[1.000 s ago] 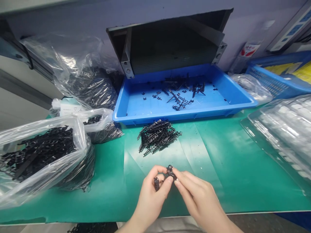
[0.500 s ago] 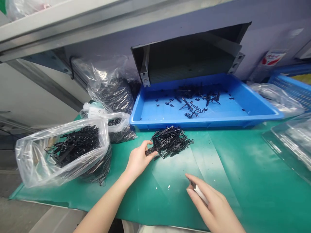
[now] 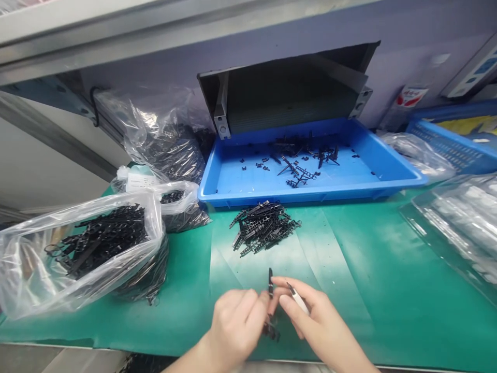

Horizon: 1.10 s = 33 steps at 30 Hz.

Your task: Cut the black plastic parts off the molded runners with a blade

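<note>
My left hand (image 3: 236, 322) is closed on a narrow black plastic part (image 3: 271, 282), which stands up between the fingers and also shows below them. Close beside it, my right hand (image 3: 320, 317) grips a small white-handled tool with a thin dark tip (image 3: 301, 302). The right fingertips meet the black part or lie just next to it; I cannot tell which. Beyond both hands, a pile of similar black plastic parts (image 3: 264, 225) lies on the green work mat (image 3: 345, 311).
Behind the pile stands a blue tray (image 3: 248, 198) with scattered black pieces, under a dark chute opening (image 3: 291, 93). At left, an open clear bag (image 3: 155, 228) bulges with black parts. Clear plastic trays (image 3: 462, 223) lie at right, near a blue basket (image 3: 446, 140).
My left hand has moved from the pile towards me with a black part in it. My right hand, still holding the white tool, has come left to meet it. The view has shifted slightly.
</note>
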### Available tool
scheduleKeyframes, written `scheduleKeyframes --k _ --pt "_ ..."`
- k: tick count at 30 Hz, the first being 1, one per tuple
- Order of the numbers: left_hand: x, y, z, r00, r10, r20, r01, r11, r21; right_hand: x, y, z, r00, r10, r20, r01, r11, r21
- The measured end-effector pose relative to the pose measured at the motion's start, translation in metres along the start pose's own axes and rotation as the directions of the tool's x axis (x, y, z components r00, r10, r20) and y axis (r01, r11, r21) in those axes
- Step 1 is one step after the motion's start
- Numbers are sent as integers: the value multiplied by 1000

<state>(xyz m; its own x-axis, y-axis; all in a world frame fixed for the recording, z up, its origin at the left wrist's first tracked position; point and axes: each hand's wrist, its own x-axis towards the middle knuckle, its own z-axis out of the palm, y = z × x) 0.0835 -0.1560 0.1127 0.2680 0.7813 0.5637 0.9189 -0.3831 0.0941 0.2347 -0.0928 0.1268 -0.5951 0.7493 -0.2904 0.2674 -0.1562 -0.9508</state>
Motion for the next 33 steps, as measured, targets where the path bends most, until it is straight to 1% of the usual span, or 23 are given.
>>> scheduleKeyframes --k 2,5,6,7,8,9,10,11,12,13,14,15,16,17,18,19,20,22,25,27,28,30,33 --pt "6 10 -1 999 16 -47 -19 998 -67 2 5 0 997 48 64 -52 996 66" --pt "14 11 -6 995 -36 -98 13 974 -227 2 8 -7 997 54 63 -59 995 79" --pt "16 8 -8 992 -84 -97 52 953 -299 1 7 -10 998 37 54 -41 997 61" --pt "16 5 -10 985 -160 -70 123 919 -375 0 5 -14 998 16 54 -18 999 34" --pt "16 2 -11 967 -255 -3 227 866 -445 0 3 -17 998 -5 60 4 1000 3" --pt "16 -1 -12 933 -341 117 352 790 -501 -1 1 -19 997 -20 76 22 999 -29" --pt "16 -4 -12 875 -398 276 484 693 -534 -2 -1 -20 995 -30 95 35 998 -58" --pt "15 -6 -12 794 -411 448 607 578 -546 -2 -3 -21 993 -35 112 44 996 -80" --pt "15 -7 -11 701 -382 603 710 450 -541 -3 -4 -21 991 -38 126 50 994 -93" --pt "15 -7 -10 618 -324 716 784 318 -533 -3 -5 -20 989 -42 139 57 993 -102" --pt "15 -6 -9 561 -260 786 828 183 -530 -4 -5 -20 987 -50 154 67 992 -110" --pt "15 -5 -8 531 -209 821 844 48 -534 -4 -5 -20 984 -61 168 82 990 -119" --pt "15 -4 -7 520 -168 837 840 -74 -537 -4 -5 -20 981 -72 182 96 987 -125" --pt "14 -2 -6 516 -134 846 829 -174 -532 -5 -6 -20 977 -84 194 110 985 -131" --pt "14 -1 -5 511 -113 852 817 -245 -522 -5 -6 -20 975 -98 200 126 983 -137" --pt "13 0 -4 502 -109 858 810 -290 -510 -5 -6 -20 972 -113 205 144 979 -144" --pt "13 1 -3 485 -117 867 808 -318 -495 -5 -6 -20 970 -127 206 160 975 -153" --pt "13 4 -3 448 -149 882 817 -333 -471 -5 -4 -20 973 -132 189 167 969 -183" --pt "15 7 -2 392 -216 894 840 -312 -444 -3 4 -19 990 -123 63 134 961 -240" --pt "15 10 -1 369 -325 871 834 -298 -465 -4 9 -20 988 -150 -22 138 949 -282" --pt "15 11 -1 364 -393 844 818 -298 -492 -5 10 -20 985 -169 -37 150 941 -303" --pt "13 13 1 361 -495 790 774 -313 -550 -8 10 -20 981 -193 -13 177 920 -350" --pt "10 17 4 370 -507 779 736 -352 -578 -11 5 -16 975 -210 76 222 870 -441"
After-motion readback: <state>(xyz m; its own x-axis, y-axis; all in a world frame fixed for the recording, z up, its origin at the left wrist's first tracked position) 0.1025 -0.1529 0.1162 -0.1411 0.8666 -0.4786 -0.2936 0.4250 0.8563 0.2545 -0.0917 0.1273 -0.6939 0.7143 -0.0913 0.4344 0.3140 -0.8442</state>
